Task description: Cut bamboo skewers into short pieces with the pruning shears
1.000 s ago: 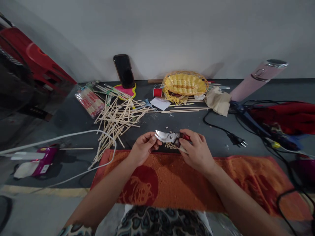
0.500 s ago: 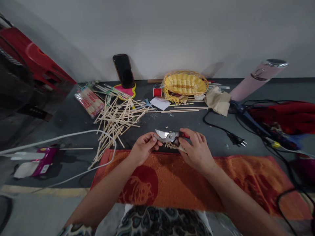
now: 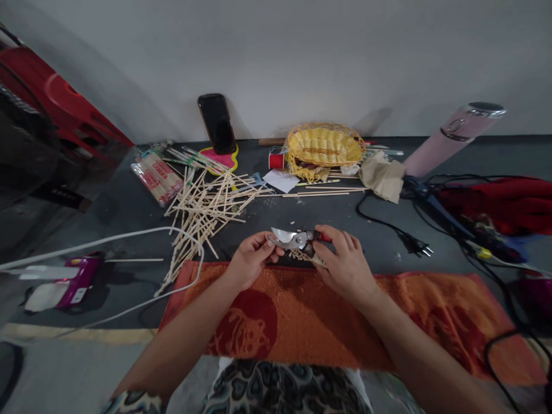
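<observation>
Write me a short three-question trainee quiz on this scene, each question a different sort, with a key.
1. Short answer: which hand grips the handles of the pruners?
2. True or false: the phone is propped up rather than lying flat.
3. Multiple choice: which of these is to the right of the basket in the picture?
a) the stick packet
b) the flask
c) the spool

Key
1. The right hand.
2. True.
3. b
</observation>
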Available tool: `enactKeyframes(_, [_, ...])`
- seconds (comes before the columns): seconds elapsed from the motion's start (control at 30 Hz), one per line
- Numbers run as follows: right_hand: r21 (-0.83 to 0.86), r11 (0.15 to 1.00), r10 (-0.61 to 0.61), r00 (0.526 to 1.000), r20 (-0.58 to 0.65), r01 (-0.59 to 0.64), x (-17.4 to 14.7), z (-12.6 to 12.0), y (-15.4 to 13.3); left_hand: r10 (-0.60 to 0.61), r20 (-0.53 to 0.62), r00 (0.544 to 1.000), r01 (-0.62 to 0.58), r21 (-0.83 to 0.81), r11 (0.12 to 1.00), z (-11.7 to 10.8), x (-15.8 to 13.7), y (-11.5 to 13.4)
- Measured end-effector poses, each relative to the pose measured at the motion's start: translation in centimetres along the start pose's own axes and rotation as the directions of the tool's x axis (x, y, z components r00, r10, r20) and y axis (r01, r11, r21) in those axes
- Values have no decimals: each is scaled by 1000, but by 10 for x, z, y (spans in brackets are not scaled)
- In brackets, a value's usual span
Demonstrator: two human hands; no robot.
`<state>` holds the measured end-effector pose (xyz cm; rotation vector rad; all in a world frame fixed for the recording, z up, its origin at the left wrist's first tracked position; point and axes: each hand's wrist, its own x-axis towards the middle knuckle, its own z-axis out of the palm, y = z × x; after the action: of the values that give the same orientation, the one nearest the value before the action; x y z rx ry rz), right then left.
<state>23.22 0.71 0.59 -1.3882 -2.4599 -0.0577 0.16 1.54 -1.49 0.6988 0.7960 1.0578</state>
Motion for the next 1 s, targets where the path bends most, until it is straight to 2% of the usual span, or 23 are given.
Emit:
enactKeyframes(0.3, [-3,1000,-5,999,47,5,0,3,1,6,-11,1000,-6,17,1000,0,0,-1])
enactKeyframes(0.73, [69,997,-47,998,37,44,-3,9,7,2,-12,1000,-1,41,999,3,0,3])
enactKeyframes(0.93, [182,983,10,999,-43,-2,-3,12,7,10,-19,1000,-9,41,999,4,-1,5])
enactKeyframes(1.0, [187,982,16,1000,-27,-11,-3,12,7,10,-27,1000,-9,52,999,5,-2,5])
